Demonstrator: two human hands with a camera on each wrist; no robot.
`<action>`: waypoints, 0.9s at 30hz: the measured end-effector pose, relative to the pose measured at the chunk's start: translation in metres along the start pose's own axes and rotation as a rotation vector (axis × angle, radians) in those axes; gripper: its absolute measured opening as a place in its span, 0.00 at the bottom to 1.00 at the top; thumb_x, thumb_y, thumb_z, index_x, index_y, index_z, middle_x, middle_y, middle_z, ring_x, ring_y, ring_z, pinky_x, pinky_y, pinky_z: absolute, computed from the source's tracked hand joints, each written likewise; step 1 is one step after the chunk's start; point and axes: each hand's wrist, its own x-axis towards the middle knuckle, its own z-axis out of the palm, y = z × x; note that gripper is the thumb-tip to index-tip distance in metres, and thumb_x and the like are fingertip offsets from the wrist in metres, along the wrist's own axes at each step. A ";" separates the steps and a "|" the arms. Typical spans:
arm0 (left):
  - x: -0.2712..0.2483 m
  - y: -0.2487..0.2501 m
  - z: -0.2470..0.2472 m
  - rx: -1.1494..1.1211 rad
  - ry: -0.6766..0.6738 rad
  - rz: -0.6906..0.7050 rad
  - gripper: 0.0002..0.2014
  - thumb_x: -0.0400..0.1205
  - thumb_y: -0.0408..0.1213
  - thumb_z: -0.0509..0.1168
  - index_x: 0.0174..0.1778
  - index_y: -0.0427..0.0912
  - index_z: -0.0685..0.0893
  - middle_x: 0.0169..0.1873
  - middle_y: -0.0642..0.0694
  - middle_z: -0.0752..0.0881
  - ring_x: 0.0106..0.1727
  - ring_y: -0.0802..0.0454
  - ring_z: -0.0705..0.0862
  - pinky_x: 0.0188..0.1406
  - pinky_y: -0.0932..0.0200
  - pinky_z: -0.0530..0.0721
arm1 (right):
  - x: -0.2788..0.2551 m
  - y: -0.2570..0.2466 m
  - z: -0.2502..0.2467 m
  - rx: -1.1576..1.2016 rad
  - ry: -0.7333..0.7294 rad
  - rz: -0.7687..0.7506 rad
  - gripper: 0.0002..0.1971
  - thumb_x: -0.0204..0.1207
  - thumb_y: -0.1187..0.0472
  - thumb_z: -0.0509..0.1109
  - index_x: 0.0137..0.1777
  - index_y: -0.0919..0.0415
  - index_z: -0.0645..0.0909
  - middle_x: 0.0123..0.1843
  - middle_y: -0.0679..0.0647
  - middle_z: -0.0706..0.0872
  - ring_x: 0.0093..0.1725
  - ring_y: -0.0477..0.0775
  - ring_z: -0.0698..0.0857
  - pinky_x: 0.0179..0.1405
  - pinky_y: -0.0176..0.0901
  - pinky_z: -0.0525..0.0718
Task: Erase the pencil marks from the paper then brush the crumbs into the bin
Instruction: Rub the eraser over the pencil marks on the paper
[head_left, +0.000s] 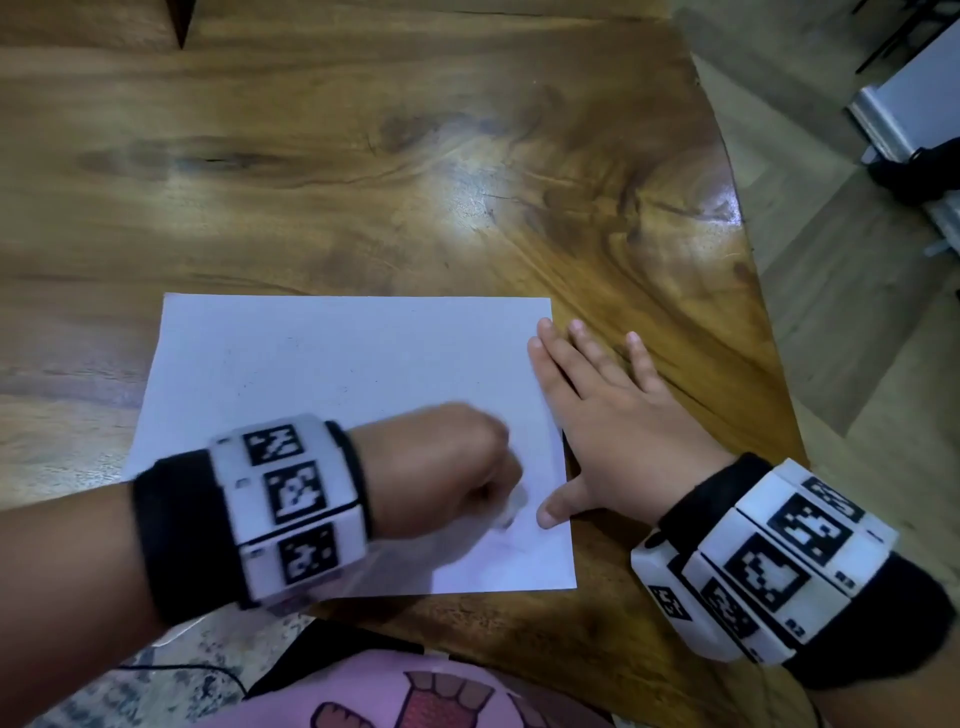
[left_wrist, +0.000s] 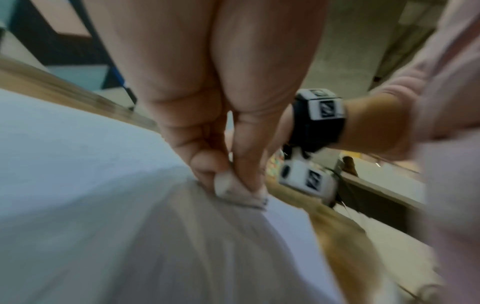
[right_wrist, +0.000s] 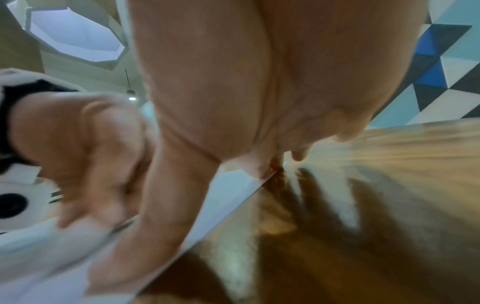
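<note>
Low in the centre of the head view, the left hand (head_left: 441, 467) is curled into a fist, its fingertips (left_wrist: 207, 164) pinching a small white eraser (left_wrist: 228, 189) whose lower edge touches the paper (head_left: 337, 374); the eraser sits at the sheet's lower right part, just left of the right thumb. The right hand (head_left: 613, 415) lies flat with fingers straight and spread, thumb and index finger on the paper's right edge, the other fingers on the wooden table (head_left: 415, 156); faint marks near the eraser are too blurred to make out.

white paper (head_left: 337, 374), brown woodgrain table (head_left: 363, 156), pink shirt (head_left: 415, 696)
</note>
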 end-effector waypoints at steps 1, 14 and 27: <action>0.007 0.006 -0.008 -0.002 0.093 0.005 0.07 0.75 0.37 0.62 0.36 0.39 0.84 0.35 0.44 0.82 0.36 0.45 0.79 0.36 0.59 0.72 | 0.000 0.000 0.000 -0.007 0.002 0.000 0.68 0.58 0.29 0.71 0.79 0.58 0.24 0.80 0.51 0.21 0.78 0.52 0.23 0.76 0.61 0.26; 0.004 0.007 -0.008 -0.053 0.058 0.039 0.05 0.75 0.36 0.64 0.35 0.42 0.83 0.36 0.48 0.78 0.35 0.51 0.76 0.37 0.58 0.74 | -0.001 -0.003 -0.002 -0.021 -0.008 0.008 0.68 0.58 0.30 0.71 0.79 0.60 0.24 0.80 0.52 0.22 0.78 0.52 0.23 0.76 0.62 0.27; -0.028 0.014 0.007 0.029 0.062 0.086 0.11 0.77 0.39 0.56 0.34 0.41 0.80 0.33 0.48 0.71 0.36 0.51 0.72 0.32 0.58 0.65 | -0.012 -0.006 -0.001 -0.083 0.024 -0.015 0.63 0.64 0.33 0.70 0.81 0.60 0.30 0.82 0.52 0.26 0.80 0.53 0.26 0.78 0.64 0.31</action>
